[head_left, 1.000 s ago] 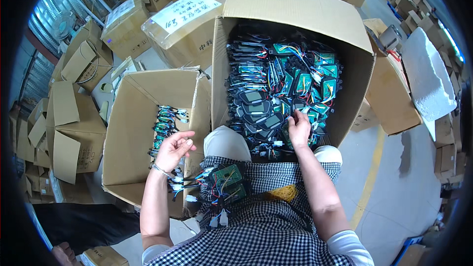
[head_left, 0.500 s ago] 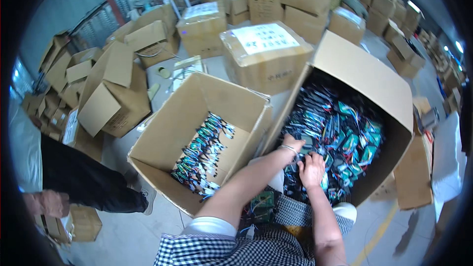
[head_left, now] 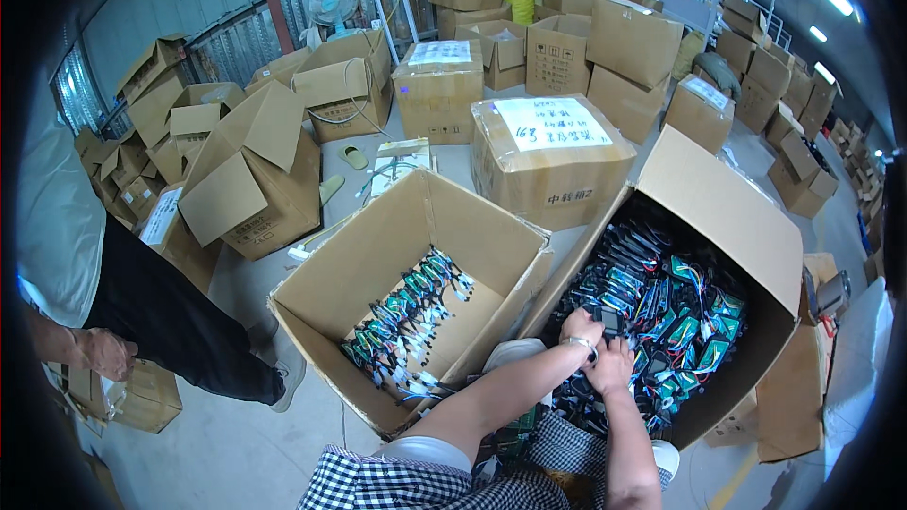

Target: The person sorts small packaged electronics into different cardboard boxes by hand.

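Observation:
Both my hands are inside the right-hand cardboard box [head_left: 723,175], over a deep heap of small electronic modules [head_left: 680,321] with green circuit boards, black parts and coloured wires. My left hand [head_left: 580,328], with a bracelet or watch at the wrist, closes on a dark square module [head_left: 609,321] at the heap's near left side. Just below it, my right hand [head_left: 612,365] has its fingers curled down among the pieces; what they grip is hidden. To the left, an open cardboard box [head_left: 331,274] holds a row of similar wired boards [head_left: 406,312] on its bottom.
A taped carton [head_left: 557,184] with a white label stands beyond both boxes. At the left a person [head_left: 151,293] in dark trousers stands close by. Open cartons [head_left: 255,179] and green slippers [head_left: 354,158] lie farther back, with stacked boxes [head_left: 633,38] behind.
The view has tilted up, so everything sits lower in it. My right hand has drawn closer to my left, its fingers now more curled. The dark module shows more clearly at my left fingers.

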`<control>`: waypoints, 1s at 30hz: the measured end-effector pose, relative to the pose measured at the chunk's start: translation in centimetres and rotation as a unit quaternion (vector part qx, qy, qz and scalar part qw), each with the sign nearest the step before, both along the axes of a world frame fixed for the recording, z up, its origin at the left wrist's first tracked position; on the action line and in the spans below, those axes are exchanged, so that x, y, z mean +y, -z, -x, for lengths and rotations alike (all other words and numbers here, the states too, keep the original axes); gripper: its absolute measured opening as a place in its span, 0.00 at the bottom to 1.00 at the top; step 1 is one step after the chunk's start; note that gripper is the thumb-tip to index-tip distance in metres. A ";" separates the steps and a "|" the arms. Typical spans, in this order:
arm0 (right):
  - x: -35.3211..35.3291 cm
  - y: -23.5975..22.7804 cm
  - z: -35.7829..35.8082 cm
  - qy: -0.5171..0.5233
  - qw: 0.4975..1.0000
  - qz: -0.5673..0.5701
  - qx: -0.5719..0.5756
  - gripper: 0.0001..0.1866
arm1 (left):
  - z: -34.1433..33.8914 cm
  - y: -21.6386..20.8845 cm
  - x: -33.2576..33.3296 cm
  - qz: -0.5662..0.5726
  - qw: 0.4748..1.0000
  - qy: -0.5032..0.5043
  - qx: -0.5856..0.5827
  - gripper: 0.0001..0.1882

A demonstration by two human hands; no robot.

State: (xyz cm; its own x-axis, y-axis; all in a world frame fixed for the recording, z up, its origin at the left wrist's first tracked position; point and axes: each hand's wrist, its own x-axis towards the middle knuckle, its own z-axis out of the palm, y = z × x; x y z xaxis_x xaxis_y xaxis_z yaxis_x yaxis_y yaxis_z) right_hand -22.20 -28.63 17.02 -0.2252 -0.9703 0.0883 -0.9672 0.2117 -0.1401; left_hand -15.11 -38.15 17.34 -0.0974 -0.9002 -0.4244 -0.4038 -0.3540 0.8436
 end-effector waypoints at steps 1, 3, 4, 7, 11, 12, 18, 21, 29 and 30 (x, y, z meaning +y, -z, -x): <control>0.4 -0.6 0.0 -0.001 1.000 -0.017 0.006 0.27 | -0.1 -0.6 0.6 0.041 0.999 0.017 -0.011 0.16; 1.4 0.4 0.9 -0.019 0.999 0.000 0.038 0.26 | -0.6 -2.1 1.9 0.083 0.996 0.038 -0.019 0.16; 1.6 0.2 0.8 -0.019 0.999 0.005 0.040 0.26 | -1.4 -3.3 2.3 0.126 0.988 0.081 -0.022 0.15; 2.6 -1.0 0.2 -0.058 0.994 0.059 0.074 0.27 | -2.8 -4.2 2.9 0.216 0.969 0.121 -0.006 0.14; 3.8 -2.9 0.5 -0.013 0.994 0.103 0.015 0.27 | -3.9 -6.3 2.8 0.313 0.942 0.114 0.037 0.12; 4.1 -2.9 0.8 0.002 0.993 0.116 -0.004 0.28 | -4.2 -6.8 2.5 0.344 0.931 0.109 0.052 0.12; 5.1 -1.1 4.6 0.064 0.927 0.270 -0.253 0.29 | -6.9 -15.4 1.7 0.543 0.831 0.094 0.075 0.09; 5.8 -2.1 4.4 0.089 0.901 0.292 -0.309 0.28 | -8.2 -16.7 0.9 0.541 0.816 0.061 0.194 0.07; 6.8 -3.9 3.5 0.149 0.774 0.404 -0.463 0.21 | -11.5 -14.9 -3.8 0.081 0.796 -0.124 0.587 0.07; 7.2 -4.0 3.6 0.176 0.731 0.422 -0.506 0.21 | -11.7 -14.5 -3.9 0.079 0.796 -0.123 0.587 0.07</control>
State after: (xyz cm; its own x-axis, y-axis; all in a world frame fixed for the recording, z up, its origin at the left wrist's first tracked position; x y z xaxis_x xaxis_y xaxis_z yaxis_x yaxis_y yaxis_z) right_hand -25.82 -21.43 21.04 -0.8125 -0.5321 0.2381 -0.1845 -0.1527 -0.9709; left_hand -3.38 -42.06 31.86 -0.1564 -0.9864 -0.0499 0.7612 -0.1526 0.6303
